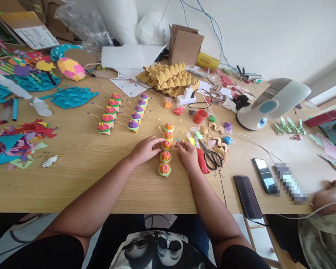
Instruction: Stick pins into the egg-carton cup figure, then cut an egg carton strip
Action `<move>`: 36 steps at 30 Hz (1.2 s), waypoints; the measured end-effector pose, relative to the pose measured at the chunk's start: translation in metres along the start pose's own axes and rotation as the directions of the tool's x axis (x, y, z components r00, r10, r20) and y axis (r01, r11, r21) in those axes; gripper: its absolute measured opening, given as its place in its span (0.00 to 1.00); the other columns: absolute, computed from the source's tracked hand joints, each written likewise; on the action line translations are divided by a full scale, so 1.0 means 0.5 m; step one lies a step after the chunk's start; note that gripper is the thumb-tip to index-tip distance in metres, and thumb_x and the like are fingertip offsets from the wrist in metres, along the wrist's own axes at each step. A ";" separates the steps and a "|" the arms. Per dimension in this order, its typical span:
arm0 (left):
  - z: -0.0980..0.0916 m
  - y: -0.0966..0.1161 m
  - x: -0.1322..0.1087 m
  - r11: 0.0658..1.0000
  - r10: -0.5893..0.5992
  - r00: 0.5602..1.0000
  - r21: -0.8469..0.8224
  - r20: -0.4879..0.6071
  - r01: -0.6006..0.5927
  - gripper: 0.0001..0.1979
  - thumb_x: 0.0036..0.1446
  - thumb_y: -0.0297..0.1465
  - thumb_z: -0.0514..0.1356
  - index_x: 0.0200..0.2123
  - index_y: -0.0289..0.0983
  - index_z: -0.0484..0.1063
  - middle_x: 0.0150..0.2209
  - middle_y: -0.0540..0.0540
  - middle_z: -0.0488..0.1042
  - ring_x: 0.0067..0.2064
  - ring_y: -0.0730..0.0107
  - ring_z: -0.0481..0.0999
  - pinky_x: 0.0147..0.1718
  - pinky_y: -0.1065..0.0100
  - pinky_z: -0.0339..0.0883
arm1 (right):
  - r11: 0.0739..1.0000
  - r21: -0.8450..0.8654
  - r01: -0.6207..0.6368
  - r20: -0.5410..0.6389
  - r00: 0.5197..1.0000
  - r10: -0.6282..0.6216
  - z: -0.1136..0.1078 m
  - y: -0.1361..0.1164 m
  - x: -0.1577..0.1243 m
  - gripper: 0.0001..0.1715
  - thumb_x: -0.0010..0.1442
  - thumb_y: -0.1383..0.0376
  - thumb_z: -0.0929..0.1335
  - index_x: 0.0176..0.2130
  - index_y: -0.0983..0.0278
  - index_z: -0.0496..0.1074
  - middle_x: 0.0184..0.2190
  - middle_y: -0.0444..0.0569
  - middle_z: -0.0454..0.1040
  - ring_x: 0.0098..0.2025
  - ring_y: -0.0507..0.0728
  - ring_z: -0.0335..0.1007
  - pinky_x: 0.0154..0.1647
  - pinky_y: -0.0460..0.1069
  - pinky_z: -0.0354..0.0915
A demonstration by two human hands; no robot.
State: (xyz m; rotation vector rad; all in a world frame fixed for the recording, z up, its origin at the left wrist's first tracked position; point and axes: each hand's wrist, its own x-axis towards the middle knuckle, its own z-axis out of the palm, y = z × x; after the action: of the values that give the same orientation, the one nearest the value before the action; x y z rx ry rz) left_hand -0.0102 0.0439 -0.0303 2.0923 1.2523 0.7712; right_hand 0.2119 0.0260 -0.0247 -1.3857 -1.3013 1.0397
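A row of egg-carton cups decorated in orange, green and pink, an egg-carton caterpillar (165,157), lies on the wooden table (86,175) in front of me. My left hand (144,149) rests closed against its left side, fingertips touching a middle cup. My right hand (188,154) is on its right side, fingers pinched on a thin pin with a coloured head beside the same cup. Pins with yellow heads stick out near the far cup.
Two more caterpillars (109,113) (138,113) with pins lie farther left. Scissors (212,157), a red cutter (203,162), two phones (247,197), a desk fan (271,103), egg cartons (168,77), a cardboard box (184,45) and paper scraps (19,144) surround. Another person's hand (330,194) shows at right.
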 end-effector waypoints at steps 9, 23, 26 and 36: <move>0.003 -0.008 0.001 1.000 -0.008 1.000 -0.029 0.013 0.009 0.22 0.58 0.32 0.63 0.57 0.45 0.75 0.43 0.47 0.76 0.33 0.69 0.71 0.36 0.68 0.66 | 1.000 -0.004 0.006 -0.030 1.000 -0.006 0.001 -0.004 -0.001 0.11 0.57 0.57 0.69 0.34 0.63 0.76 0.35 0.50 0.82 0.39 0.59 0.75 0.46 0.53 0.67; 0.001 -0.003 0.001 0.999 -0.038 0.999 -0.032 0.038 0.039 0.22 0.59 0.32 0.63 0.57 0.45 0.74 0.42 0.48 0.75 0.34 0.70 0.70 0.37 0.68 0.66 | 0.995 -0.080 0.051 -0.010 0.999 -0.052 0.002 0.003 0.002 0.10 0.58 0.58 0.68 0.34 0.62 0.76 0.34 0.50 0.81 0.39 0.59 0.75 0.43 0.52 0.67; 0.001 -0.002 0.001 0.999 -0.042 0.998 -0.030 0.040 0.043 0.22 0.59 0.32 0.63 0.57 0.45 0.75 0.42 0.48 0.75 0.34 0.70 0.71 0.37 0.68 0.66 | 0.995 -0.092 0.045 -0.005 0.999 -0.046 0.001 0.002 0.001 0.11 0.58 0.58 0.68 0.34 0.62 0.76 0.35 0.50 0.81 0.38 0.59 0.74 0.43 0.53 0.67; 0.000 -0.001 0.001 0.998 -0.048 0.998 -0.042 0.048 0.050 0.22 0.58 0.32 0.63 0.57 0.44 0.75 0.42 0.48 0.76 0.35 0.70 0.71 0.38 0.68 0.66 | 0.995 -0.074 0.061 0.005 0.998 -0.061 0.001 -0.001 0.000 0.10 0.57 0.58 0.69 0.33 0.62 0.76 0.35 0.50 0.81 0.40 0.59 0.75 0.44 0.53 0.67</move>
State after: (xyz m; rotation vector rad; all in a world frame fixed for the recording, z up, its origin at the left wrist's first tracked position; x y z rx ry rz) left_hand -0.0100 0.0447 -0.0307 2.0261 1.2464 0.7168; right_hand 0.2115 0.0258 -0.0245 -1.3914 -1.3882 0.9606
